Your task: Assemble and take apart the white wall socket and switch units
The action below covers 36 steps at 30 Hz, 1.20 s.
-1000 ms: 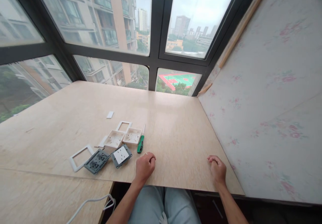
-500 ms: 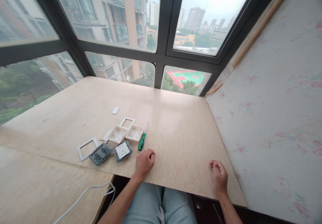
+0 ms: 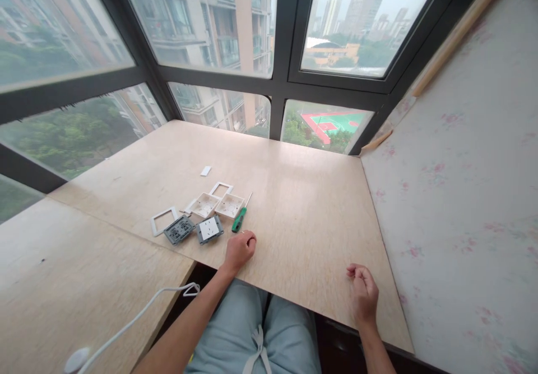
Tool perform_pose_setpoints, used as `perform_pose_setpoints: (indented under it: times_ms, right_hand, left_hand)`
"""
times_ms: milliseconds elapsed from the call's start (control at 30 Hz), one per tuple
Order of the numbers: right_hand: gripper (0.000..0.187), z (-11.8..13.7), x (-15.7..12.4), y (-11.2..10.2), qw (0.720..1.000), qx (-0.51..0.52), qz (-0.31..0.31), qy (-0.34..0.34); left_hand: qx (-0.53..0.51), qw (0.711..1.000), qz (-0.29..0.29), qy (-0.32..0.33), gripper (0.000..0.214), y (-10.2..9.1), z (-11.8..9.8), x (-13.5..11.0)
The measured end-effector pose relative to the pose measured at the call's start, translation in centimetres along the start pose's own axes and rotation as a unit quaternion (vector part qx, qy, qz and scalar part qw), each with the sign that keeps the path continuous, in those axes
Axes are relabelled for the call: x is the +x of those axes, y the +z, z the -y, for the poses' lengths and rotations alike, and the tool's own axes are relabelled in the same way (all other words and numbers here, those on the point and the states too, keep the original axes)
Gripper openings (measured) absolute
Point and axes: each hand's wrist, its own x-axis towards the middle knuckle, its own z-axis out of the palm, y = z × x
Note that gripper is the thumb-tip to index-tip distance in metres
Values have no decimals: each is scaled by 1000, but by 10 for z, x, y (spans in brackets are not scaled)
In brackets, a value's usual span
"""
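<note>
My left hand [image 3: 240, 250] rests on the wooden tabletop [image 3: 294, 239], curled into a loose fist with nothing showing in it. Just beyond its knuckles lies a screwdriver [image 3: 239, 221] with a green handle, not touched. To the left are a socket insert [image 3: 209, 229] with its white face up and a second grey insert [image 3: 179, 229] showing its back. Two white mounting boxes [image 3: 204, 204] sit open behind them. Farther right, close to the wall, my right hand [image 3: 363, 292] is also curled closed on the table and appears to hold nothing.
White cover frames [image 3: 164, 220] and a small white plate [image 3: 205, 171] lie around the boxes. A white cable [image 3: 138, 309] runs over the left table section. Dark window frames [image 3: 277, 82] bound the back, and a flower-patterned wall [image 3: 454, 206] bounds the right.
The camera view has tilted and shifted, bringing more of the left table into sight. Both hands keep their curled pose, and the parts on the table stay as they were.
</note>
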Motion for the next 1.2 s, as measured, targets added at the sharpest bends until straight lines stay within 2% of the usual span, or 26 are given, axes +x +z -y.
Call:
perform_pose_setpoints:
  times_ms: [133,267,433,567,667,933,1200]
  right_hand:
    - [11,1,-2,-2,1000,11,13,-6]
    - [15,0,-3,-3,1000,11,15,18]
    - [14,5,-3,1,998,19,-26,53]
    - [5,11,-1,3,996,-52,-41,57]
    - [9,14,-1,2,992,-114,-27,52]
    - [14,14,-2,2,985,-154,-36,62]
    - [20,3,0,-1,982,-185,-18,22]
  left_hand:
    - [6,1000,-9,-4,21,3,1,-1]
    - [10,1000,-18,-9,21,4,1,-2]
    - [16,1000,-23,-12,22,4,1,-3]
    - [21,1000,-21,-8,21,4,1,-3]
    - [25,1000,-15,-1,22,4,0,-4]
    - [24,996,42,73,19,2,-2,-10]
    - [-26,995,28,91,21,0,1,-20]
